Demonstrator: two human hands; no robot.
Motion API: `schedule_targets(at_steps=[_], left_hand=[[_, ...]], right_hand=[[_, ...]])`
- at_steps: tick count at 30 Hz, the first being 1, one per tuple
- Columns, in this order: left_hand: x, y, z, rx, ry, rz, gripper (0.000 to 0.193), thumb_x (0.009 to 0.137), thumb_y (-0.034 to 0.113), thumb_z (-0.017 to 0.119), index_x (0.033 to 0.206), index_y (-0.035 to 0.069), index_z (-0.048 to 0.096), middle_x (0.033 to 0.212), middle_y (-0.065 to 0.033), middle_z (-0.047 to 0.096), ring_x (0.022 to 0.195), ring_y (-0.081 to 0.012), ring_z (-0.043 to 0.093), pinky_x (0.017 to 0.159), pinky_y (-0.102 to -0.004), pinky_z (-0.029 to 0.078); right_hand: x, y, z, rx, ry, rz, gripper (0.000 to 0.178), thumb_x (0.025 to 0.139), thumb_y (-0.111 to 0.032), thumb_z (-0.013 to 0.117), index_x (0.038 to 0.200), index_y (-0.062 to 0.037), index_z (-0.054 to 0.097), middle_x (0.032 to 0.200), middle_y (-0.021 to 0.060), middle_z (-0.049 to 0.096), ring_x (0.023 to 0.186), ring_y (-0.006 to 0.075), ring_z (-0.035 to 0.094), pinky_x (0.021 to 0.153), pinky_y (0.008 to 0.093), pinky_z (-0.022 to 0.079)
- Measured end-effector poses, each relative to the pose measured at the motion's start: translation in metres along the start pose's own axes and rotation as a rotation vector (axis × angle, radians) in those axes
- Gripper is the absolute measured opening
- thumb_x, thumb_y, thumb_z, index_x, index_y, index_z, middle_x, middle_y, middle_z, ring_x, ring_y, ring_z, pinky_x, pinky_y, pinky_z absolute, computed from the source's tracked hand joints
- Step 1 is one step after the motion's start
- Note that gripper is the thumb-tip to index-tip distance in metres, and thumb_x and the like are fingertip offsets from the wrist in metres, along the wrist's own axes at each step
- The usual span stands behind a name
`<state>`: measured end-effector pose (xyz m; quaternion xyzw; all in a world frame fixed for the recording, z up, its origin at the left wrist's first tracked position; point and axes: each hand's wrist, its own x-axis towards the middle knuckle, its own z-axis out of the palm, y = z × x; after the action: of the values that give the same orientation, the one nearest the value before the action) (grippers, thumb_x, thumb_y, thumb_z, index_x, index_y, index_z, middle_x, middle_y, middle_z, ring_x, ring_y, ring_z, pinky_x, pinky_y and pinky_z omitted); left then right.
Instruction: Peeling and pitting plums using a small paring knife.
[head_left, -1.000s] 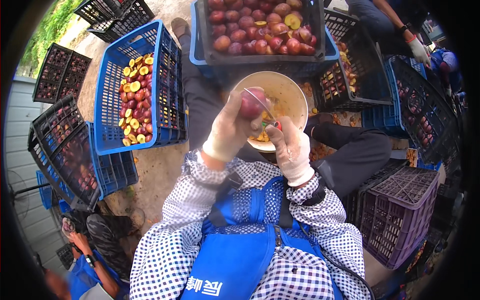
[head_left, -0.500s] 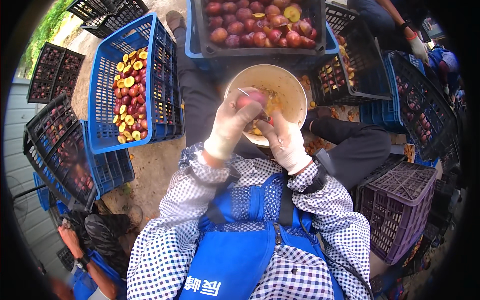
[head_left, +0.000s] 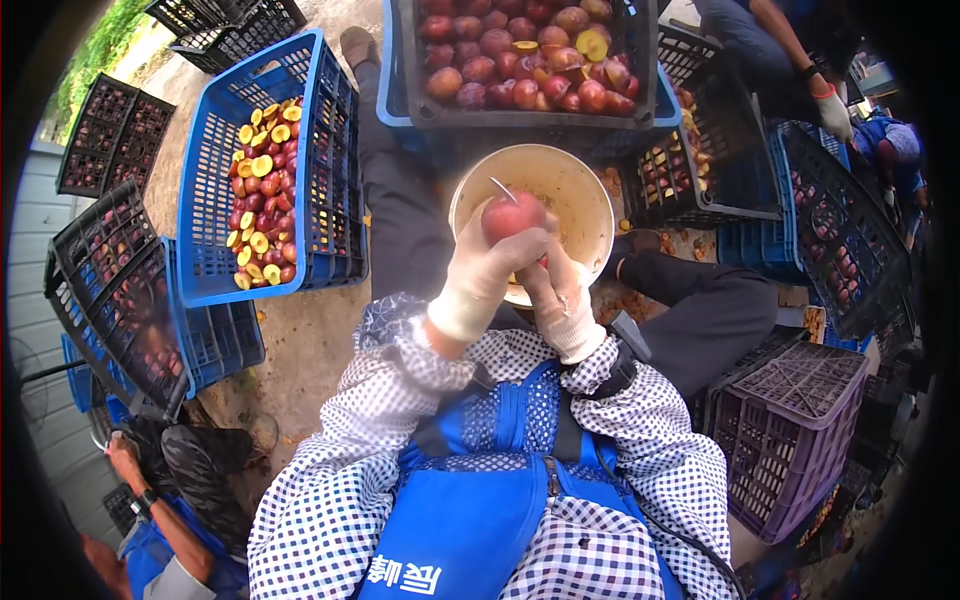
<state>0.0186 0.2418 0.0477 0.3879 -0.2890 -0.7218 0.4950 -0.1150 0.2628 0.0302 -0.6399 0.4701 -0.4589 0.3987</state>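
A red plum [head_left: 513,217] sits in the fingers of my gloved left hand [head_left: 472,285], which is closed around it. Past the plum's upper left side sticks a thin metal blade [head_left: 501,187]. My gloved right hand [head_left: 562,305] is closed just below, touching the left one, with a bit of red handle showing between its fingers; it looks like a small knife. Both hands are over the near left part of a cream bucket [head_left: 606,212]. Yellowish scraps and liquid show inside the bucket, partly hidden by my hands.
A black crate [head_left: 520,118] of plums stands beyond the bucket. At the left, a blue crate [head_left: 190,270] holds halved plums. More crates [head_left: 695,200] of fruit stand to the right, near a stacked purple crate [head_left: 790,440]. Co-workers [head_left: 170,530] sit at lower left and upper right.
The plum has come up and turned more into view between my hands, with the blade tip above it. My right hand has shifted slightly down and left, closer against my left.
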Motion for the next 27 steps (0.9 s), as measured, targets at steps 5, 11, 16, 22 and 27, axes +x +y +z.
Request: schedule_targets(at_steps=[5,11,16,22,27], left_hand=[[0.005,0.017,-0.013,1.069,0.095,0.401,0.055,0.070,0.022,0.081,0.117,0.003,0.059,0.105,-0.0122,0.066,0.093,-0.0202,0.064,0.087,-0.0347,0.053],[0.011,0.001,-0.003,0.084,-0.082,0.031,0.053,0.078,0.015,0.072,0.126,0.001,0.053,0.106,-0.0090,0.068,0.094,-0.0171,0.065,0.088,-0.0330,0.052],[0.015,0.022,0.000,1.024,0.002,0.231,0.056,0.079,0.023,0.074,0.126,0.002,0.052,0.104,-0.0078,0.069,0.089,-0.0158,0.064,0.088,-0.0306,0.051],[0.018,0.001,-0.001,0.069,-0.063,0.044,0.046,0.078,0.023,0.076,0.115,0.002,0.060,0.101,-0.0062,0.065,0.089,-0.0148,0.062,0.087,-0.0289,0.051],[0.018,0.020,-0.011,0.718,-0.014,0.141,0.044,0.072,0.018,0.082,0.108,0.003,0.064,0.099,-0.0055,0.064,0.090,-0.0116,0.060,0.083,-0.0277,0.051]], right_hand=[[0.004,0.013,-0.019,-0.035,-0.170,-0.065,0.021,0.087,-0.007,0.068,0.107,-0.0009,0.063,0.085,0.0137,0.066,0.084,0.0303,0.069,0.069,0.0345,0.054],[-0.009,0.016,0.005,0.266,0.048,0.238,0.033,0.078,-0.005,0.075,0.108,0.0003,0.064,0.094,0.0150,0.066,0.090,0.0305,0.068,0.074,0.0383,0.055],[0.001,0.032,-0.010,0.108,-0.089,0.049,0.028,0.092,-0.012,0.063,0.116,0.0022,0.060,0.103,0.0143,0.068,0.096,0.0247,0.068,0.082,0.0345,0.053],[-0.003,0.019,0.011,0.391,0.086,0.212,0.037,0.098,-0.015,0.059,0.131,0.0016,0.055,0.110,0.0105,0.068,0.099,0.0148,0.064,0.086,0.0295,0.050],[-0.005,0.044,-0.015,0.040,-0.191,-0.040,0.046,0.077,-0.009,0.076,0.121,-0.0010,0.063,0.103,0.0148,0.066,0.095,0.0302,0.067,0.082,0.0345,0.053]])
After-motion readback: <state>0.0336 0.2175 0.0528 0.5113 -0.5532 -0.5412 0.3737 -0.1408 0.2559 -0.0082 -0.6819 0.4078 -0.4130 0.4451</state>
